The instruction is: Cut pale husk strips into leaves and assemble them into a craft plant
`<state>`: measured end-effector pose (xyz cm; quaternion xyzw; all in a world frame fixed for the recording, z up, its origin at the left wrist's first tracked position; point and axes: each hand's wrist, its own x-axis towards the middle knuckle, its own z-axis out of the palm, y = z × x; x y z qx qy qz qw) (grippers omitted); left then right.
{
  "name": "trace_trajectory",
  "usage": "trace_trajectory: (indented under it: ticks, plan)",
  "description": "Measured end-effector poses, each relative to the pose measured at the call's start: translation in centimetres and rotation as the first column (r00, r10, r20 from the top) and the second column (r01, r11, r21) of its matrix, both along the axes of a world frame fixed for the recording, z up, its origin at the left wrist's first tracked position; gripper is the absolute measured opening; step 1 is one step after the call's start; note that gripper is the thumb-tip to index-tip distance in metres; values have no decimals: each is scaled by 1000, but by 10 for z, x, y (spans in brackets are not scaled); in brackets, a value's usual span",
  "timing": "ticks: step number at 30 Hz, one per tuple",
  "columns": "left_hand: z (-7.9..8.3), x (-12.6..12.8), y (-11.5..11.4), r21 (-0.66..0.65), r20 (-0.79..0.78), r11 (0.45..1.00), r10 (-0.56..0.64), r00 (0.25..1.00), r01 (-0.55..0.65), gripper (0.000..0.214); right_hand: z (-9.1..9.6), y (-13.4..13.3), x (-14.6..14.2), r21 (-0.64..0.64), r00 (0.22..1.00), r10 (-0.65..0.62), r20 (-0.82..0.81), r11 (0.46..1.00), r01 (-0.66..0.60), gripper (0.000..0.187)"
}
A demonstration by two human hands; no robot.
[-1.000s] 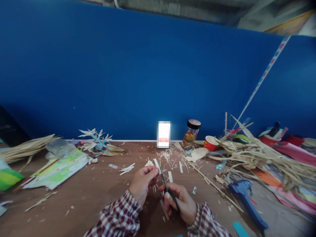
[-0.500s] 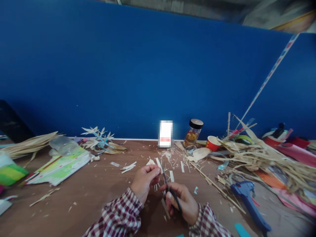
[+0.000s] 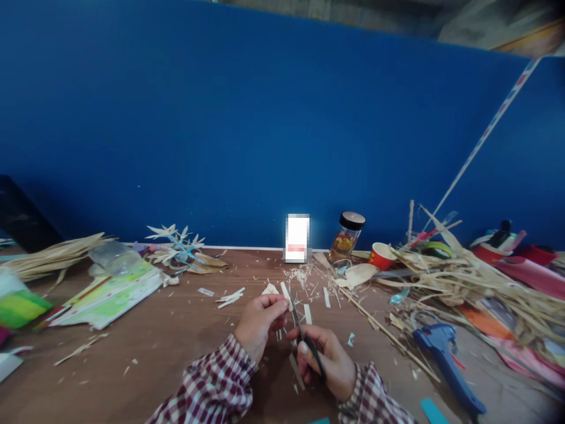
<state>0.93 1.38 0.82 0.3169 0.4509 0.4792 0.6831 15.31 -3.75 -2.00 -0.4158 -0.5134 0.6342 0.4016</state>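
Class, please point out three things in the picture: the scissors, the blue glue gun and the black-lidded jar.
Scissors (image 3: 314, 354), head view: on the black handle.
Blue glue gun (image 3: 447, 364), head view: on the handle.
Black-lidded jar (image 3: 343, 244), head view: on its clear side.

"Where do the arms come in?"

"Low, sleeved. The left forearm (image 3: 212, 383) enters at seven o'clock, slanting between one and two; the right forearm (image 3: 375, 397) enters at five, slanting toward ten."

"And the left grip (image 3: 257, 327)?"

"Closed in a pinch, thumb (image 3: 276, 310) against the fingers, tips aimed at two o'clock."

"The right grip (image 3: 329, 359)?"

"Curled closed, thumb bent on top, forefinger reaching toward nine. It sits at four o'clock from the left one, near it and lower in view."

"Any bend in the wrists?"

"Hardly. The left wrist (image 3: 247, 348) and right wrist (image 3: 348, 384) both run nearly straight from their forearms."
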Motion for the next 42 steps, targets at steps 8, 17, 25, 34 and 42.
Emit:
trace_trajectory:
  ticks: [8,17,25,34,42]
  plan:
    - [-1,1,-1,-13,-5,1000,4,1000,-4,29,0,1,-1,9,1000,17,3,1000,-17,57]
    - [1,1,0,-13,0,1000,2,1000,-2,26,1,1,-1,-4,1000,12,13,1000,-12,55]
    - [1,1,-1,-17,-17,1000,-8,1000,8,25,1,1,0,5,999,27,25,1000,-27,56]
    - [-2,1,-1,-3,-26,1000,-10,1000,9,24,1,0,0,12,999,26,36,1000,-27,56]
    - [-1,1,-1,-6,-19,1000,-4,1000,4,25,2,0,0,10,999,26,46,1000,-27,54]
